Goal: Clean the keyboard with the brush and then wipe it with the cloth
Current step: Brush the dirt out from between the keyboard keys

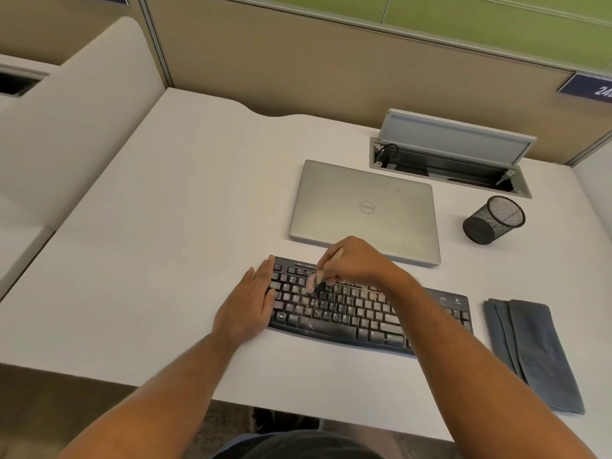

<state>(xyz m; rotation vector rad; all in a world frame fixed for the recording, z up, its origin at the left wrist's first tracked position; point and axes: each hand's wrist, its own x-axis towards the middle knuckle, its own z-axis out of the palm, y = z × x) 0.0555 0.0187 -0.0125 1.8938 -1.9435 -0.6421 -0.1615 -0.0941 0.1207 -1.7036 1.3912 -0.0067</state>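
From the head camera we see the black keyboard, speckled with pale crumbs, on the white desk before a closed laptop. Our left hand lies flat, fingers together, on its left end. Our right hand pinches the brush, its blurred bristles on the upper keys. The folded cloth lies just beside the keyboard's right end, a mesh cup beyond it.
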